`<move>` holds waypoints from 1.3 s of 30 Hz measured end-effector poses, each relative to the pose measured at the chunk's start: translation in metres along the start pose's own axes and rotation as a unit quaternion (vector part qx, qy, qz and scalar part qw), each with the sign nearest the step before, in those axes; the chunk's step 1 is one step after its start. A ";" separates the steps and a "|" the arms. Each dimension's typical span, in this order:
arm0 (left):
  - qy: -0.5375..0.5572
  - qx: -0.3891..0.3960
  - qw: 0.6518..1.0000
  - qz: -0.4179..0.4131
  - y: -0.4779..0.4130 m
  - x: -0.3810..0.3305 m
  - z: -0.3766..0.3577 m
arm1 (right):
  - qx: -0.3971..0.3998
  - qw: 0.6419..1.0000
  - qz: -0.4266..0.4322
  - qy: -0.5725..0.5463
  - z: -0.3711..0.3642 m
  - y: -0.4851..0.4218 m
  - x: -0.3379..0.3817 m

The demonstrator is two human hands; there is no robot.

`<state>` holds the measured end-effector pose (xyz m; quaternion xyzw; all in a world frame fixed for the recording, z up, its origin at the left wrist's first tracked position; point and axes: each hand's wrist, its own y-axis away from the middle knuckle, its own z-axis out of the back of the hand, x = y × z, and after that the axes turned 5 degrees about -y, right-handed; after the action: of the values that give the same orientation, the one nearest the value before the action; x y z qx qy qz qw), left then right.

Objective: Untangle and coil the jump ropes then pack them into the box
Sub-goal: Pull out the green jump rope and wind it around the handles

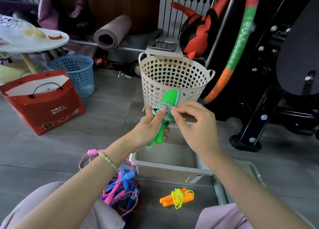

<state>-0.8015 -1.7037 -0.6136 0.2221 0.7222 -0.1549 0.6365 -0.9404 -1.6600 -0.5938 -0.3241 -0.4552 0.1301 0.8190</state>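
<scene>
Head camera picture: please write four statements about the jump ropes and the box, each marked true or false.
1. The left hand grips the green jump rope by its handles. True.
2. The orange jump rope lies in the grey box. False: it lies on the floor outside it.
3. The right hand pinches the green rope's cord. True.
4. The pink and blue ropes are neatly coiled. False: they lie tangled.

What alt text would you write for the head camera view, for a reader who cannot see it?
The left hand grips green jump-rope handles while the right hand pinches the green-and-white cord wound round them, above a grey box. A coiled orange rope lies nearby.
</scene>
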 end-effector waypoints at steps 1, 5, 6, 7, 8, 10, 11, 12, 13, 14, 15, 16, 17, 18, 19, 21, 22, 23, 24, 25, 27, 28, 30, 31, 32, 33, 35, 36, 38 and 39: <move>-0.003 -0.003 1.000 -0.002 0.000 -0.001 0.000 | -0.001 0.999 0.026 0.033 0.000 0.001 0.000; -0.026 -0.041 0.999 -0.003 0.001 -0.003 -0.002 | 0.009 0.977 0.105 0.184 -0.002 0.000 -0.002; -0.032 -0.058 0.998 -0.004 0.001 -0.001 -0.003 | 0.009 0.971 0.115 0.209 -0.004 0.001 -0.003; -0.042 -0.074 0.996 -0.006 0.000 0.002 -0.002 | 0.009 0.967 0.118 0.225 -0.006 0.002 -0.004; -0.055 -0.086 0.995 -0.009 -0.001 0.005 -0.002 | 0.009 0.965 0.115 0.236 -0.008 0.003 -0.004; -0.074 -0.092 0.993 -0.013 -0.002 0.005 0.000 | 0.008 0.964 0.112 0.241 -0.011 0.004 -0.004; -0.074 -0.090 0.993 -0.016 -0.002 0.005 0.000 | 0.006 0.967 0.110 0.230 -0.011 0.003 -0.005; -0.074 -0.087 0.993 -0.017 -0.002 0.004 0.000 | 0.005 0.972 0.106 0.211 -0.011 0.002 -0.006; -0.079 -0.088 0.993 -0.020 -0.002 0.003 0.000 | 0.007 0.976 0.103 0.193 -0.011 0.001 -0.006; -0.088 -0.093 0.991 -0.025 -0.002 0.003 0.000 | 0.010 0.977 0.101 0.185 -0.011 0.000 -0.006; -0.095 -0.099 0.990 -0.028 -0.002 0.004 0.001 | 0.014 0.976 0.102 0.190 -0.012 0.000 -0.006; -0.101 -0.103 0.989 -0.029 -0.003 0.004 0.001 | 0.018 0.974 0.103 0.203 -0.012 0.000 -0.007; -0.107 -0.106 0.988 -0.029 -0.003 0.005 0.002 | 0.021 0.970 0.105 0.218 -0.013 0.000 -0.007; -0.114 -0.108 0.987 -0.031 -0.003 0.006 0.002 | 0.023 0.966 0.106 0.234 -0.014 0.000 -0.008; -0.122 -0.108 0.986 -0.033 -0.003 0.007 0.002 | 0.021 0.962 0.108 0.249 -0.015 0.000 -0.009; -0.140 -0.105 0.984 -0.041 -0.002 0.009 0.001 | 0.012 0.957 0.110 0.266 -0.016 -0.001 -0.010; -0.142 -0.098 0.984 -0.045 -0.001 0.009 0.000 | 0.007 0.958 0.113 0.264 -0.015 -0.002 -0.011; -0.144 -0.090 0.984 -0.045 0.000 0.008 0.001 | 0.004 0.961 0.113 0.252 -0.014 -0.002 -0.012; -0.147 -0.083 0.985 -0.044 -0.001 0.006 0.001 | 0.002 0.968 0.107 0.228 -0.012 -0.004 -0.012; -0.148 -0.076 0.985 -0.041 -0.002 0.003 0.003 | 0.002 0.977 0.093 0.190 -0.008 -0.005 -0.012; -0.133 -0.066 0.988 -0.029 -0.004 -0.002 0.007 | 0.015 0.994 0.042 0.097 -0.004 -0.009 -0.012; -0.117 -0.064 0.991 -0.019 -0.005 -0.004 0.009 | 0.025 0.998 0.013 0.053 -0.003 -0.009 -0.012; -0.076 -0.062 0.995 0.005 -0.005 -0.003 0.010 | 0.056 0.998 -0.030 -0.008 -0.007 -0.007 -0.013; -0.056 -0.061 0.996 0.015 -0.005 -0.002 0.010 | 0.069 0.996 -0.044 -0.020 -0.010 -0.004 -0.014; -0.038 -0.061 0.997 0.023 -0.006 -0.001 0.010 | 0.076 0.996 -0.051 -0.020 -0.013 -0.002 -0.015; -0.024 -0.062 0.997 0.027 -0.006 0.001 0.009 | 0.079 0.995 -0.053 -0.013 -0.015 0.000 -0.016; -0.013 -0.070 0.997 0.025 -0.006 0.003 0.007 | 0.068 0.996 -0.051 0.003 -0.017 0.003 -0.016; -0.011 -0.077 0.997 0.026 -0.006 0.003 0.005 | 0.055 0.997 -0.049 0.008 -0.017 0.004 -0.016; -0.003 -0.090 0.996 0.029 -0.008 0.005 0.003 | 0.028 0.999 -0.036 0.029 -0.017 0.004 -0.015; -0.003 -0.096 0.995 0.028 -0.008 0.006 0.002 | 0.020 0.998 -0.020 0.047 -0.018 0.005 -0.014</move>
<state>-0.8049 -1.7111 -0.6203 0.1792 0.7257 -0.0677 0.6608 -0.9333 -1.6711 -0.6127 -0.3041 -0.4202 0.1072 0.8482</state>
